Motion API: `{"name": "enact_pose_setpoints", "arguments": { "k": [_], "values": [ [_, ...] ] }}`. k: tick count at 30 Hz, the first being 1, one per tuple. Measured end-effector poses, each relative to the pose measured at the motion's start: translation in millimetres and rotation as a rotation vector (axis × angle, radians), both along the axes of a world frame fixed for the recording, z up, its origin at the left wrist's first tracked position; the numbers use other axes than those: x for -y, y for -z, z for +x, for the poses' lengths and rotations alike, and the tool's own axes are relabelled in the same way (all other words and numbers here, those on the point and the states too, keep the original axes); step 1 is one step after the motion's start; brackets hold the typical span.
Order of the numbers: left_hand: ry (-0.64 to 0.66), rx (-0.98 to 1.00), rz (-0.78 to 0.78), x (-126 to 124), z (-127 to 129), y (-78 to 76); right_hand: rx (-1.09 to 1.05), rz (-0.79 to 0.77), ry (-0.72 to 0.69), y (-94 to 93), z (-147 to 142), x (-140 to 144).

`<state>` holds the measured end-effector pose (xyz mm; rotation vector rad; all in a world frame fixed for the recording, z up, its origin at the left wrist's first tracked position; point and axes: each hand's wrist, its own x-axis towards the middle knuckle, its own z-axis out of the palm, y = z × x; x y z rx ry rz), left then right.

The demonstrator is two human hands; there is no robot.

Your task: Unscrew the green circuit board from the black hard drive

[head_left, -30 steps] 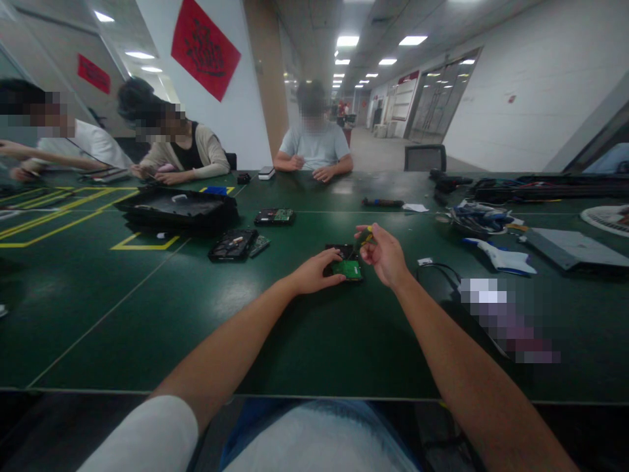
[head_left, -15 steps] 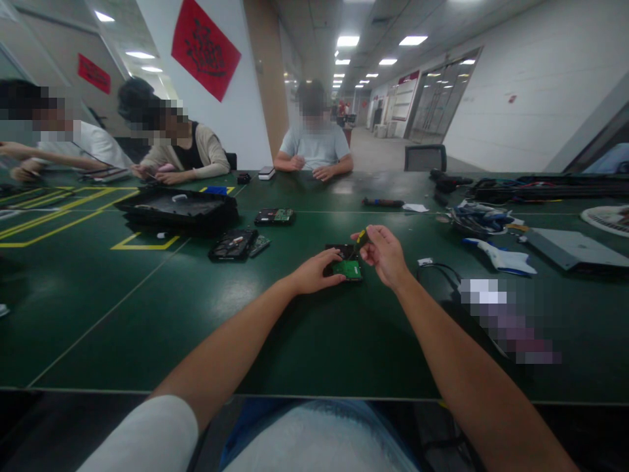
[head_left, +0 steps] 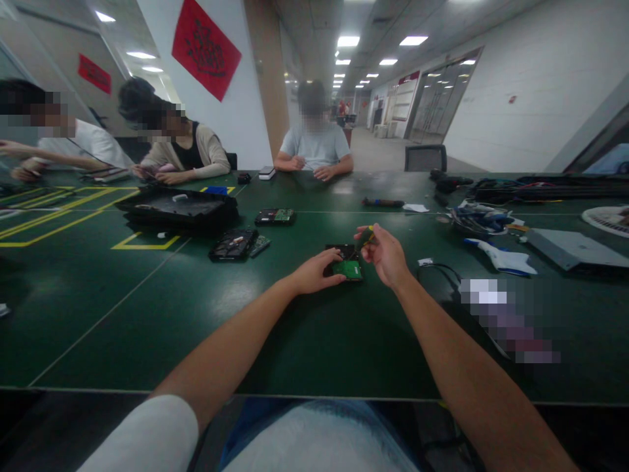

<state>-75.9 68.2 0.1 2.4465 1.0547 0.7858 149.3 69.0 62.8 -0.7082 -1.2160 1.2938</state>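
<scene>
A hard drive [head_left: 348,270] with a green circuit board facing up lies on the table before me. My left hand [head_left: 319,270] grips its left side, thumb at the near edge and fingers at the far side. In my right hand [head_left: 383,254] is a screwdriver [head_left: 367,236] with a black and yellow handle, held tilted over the drive's right part. Its tip is too small to make out clearly. To the left lie another opened drive [head_left: 233,244], a loose circuit board [head_left: 259,244] and a further hard drive [head_left: 275,216].
A black tray [head_left: 179,208] stands at the left on the green table [head_left: 162,328]. To the right are a cable [head_left: 442,265], a blue-and-white glove [head_left: 504,255], a silver metal box [head_left: 580,248] and a power drill [head_left: 449,181]. Several people sit across the table.
The screwdriver's handle has turned and shifted slightly in my right hand, with the fingers repositioned around it. My left hand and the hard drive stay in place.
</scene>
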Motion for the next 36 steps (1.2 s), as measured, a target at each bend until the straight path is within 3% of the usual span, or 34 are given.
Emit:
{"name": "enact_pose_setpoints", "arguments": {
  "k": [36],
  "values": [
    [0.004, -0.004, 0.011, 0.3, -0.8, 0.3, -0.041, -0.016, -0.025, 4.0, -1.6, -3.1]
  ]
}}
